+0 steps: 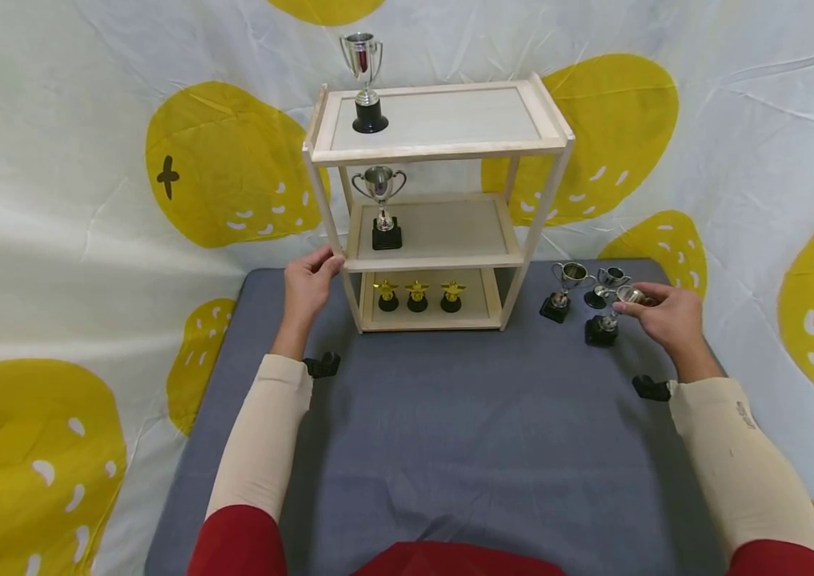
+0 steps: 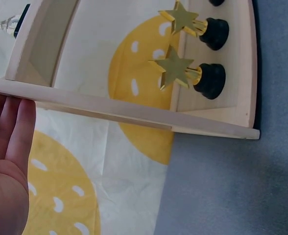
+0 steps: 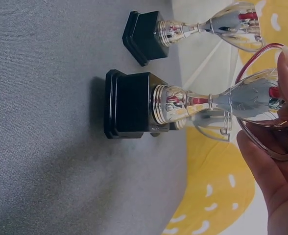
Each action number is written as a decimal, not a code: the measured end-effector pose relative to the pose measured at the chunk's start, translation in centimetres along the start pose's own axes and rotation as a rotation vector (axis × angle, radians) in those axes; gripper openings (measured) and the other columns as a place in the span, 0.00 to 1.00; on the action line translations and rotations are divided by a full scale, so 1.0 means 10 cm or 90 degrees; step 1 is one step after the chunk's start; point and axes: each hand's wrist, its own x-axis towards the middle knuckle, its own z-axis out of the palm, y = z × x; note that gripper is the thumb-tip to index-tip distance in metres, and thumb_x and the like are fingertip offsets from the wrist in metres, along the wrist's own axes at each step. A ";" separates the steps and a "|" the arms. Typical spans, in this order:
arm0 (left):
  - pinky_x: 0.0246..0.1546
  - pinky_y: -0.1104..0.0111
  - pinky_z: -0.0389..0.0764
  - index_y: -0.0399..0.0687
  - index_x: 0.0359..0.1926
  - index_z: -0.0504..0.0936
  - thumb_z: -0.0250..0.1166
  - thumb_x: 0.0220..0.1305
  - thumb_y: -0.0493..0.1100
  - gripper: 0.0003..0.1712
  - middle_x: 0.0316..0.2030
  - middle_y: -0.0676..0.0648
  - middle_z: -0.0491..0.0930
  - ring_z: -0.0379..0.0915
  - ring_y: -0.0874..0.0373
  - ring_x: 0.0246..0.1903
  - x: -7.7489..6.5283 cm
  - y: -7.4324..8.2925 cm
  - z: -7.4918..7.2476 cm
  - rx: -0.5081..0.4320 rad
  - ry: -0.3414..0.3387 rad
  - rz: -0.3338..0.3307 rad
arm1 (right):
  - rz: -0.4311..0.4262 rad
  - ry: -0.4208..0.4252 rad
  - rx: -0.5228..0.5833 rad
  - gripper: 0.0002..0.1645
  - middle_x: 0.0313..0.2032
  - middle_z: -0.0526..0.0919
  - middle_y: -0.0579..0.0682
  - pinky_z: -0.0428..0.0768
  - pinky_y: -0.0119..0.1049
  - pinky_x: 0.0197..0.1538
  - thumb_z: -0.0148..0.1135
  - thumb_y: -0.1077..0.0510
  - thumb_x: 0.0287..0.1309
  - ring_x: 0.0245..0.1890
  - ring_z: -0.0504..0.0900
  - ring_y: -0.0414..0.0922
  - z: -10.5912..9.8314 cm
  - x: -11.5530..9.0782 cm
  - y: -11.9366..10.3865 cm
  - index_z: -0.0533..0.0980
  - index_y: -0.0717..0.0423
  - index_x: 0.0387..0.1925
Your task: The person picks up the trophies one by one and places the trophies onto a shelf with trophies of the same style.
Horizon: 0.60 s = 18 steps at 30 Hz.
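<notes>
My left hand (image 1: 307,286) grips the left post of a small three-tier wooden shelf (image 1: 435,262), at the height of the middle board; in the left wrist view the fingers (image 2: 19,129) lie along the post. On the right, my right hand (image 1: 671,320) holds a silver trophy cup (image 3: 198,104) by its bowl and handles. Its square black base (image 1: 601,331) is at the table surface, upright. Two more silver cups stand close by, one to the left (image 1: 558,294) and one behind (image 1: 604,286).
A silver cup (image 1: 369,108) stands on the top board's left, another (image 1: 383,212) on the middle board's left. Three gold star trophies (image 1: 417,298) line the bottom board. The shelf stands at the back of a grey-covered table (image 1: 479,432), before a fruit-patterned cloth (image 1: 90,200).
</notes>
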 end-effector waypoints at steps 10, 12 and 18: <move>0.52 0.67 0.85 0.43 0.57 0.83 0.66 0.66 0.41 0.19 0.54 0.38 0.83 0.84 0.55 0.50 -0.14 0.29 -0.02 0.009 -0.009 -0.016 | -0.007 -0.003 0.006 0.43 0.54 0.83 0.62 0.73 0.26 0.26 0.71 0.32 0.48 0.29 0.70 0.25 -0.01 -0.10 -0.07 0.79 0.57 0.59; 0.51 0.67 0.85 0.45 0.57 0.83 0.66 0.66 0.43 0.19 0.53 0.39 0.84 0.84 0.55 0.49 -0.11 0.21 -0.01 0.008 -0.002 -0.009 | -0.007 -0.004 0.008 0.44 0.54 0.83 0.62 0.73 0.26 0.26 0.71 0.32 0.49 0.28 0.69 0.22 -0.02 -0.14 -0.12 0.79 0.57 0.59; 0.52 0.68 0.85 0.47 0.57 0.83 0.67 0.65 0.45 0.20 0.54 0.39 0.84 0.83 0.53 0.51 -0.04 0.07 0.00 0.001 0.002 0.010 | -0.006 -0.004 0.022 0.43 0.54 0.84 0.62 0.75 0.25 0.27 0.72 0.33 0.48 0.27 0.68 0.17 -0.06 -0.22 -0.25 0.79 0.57 0.59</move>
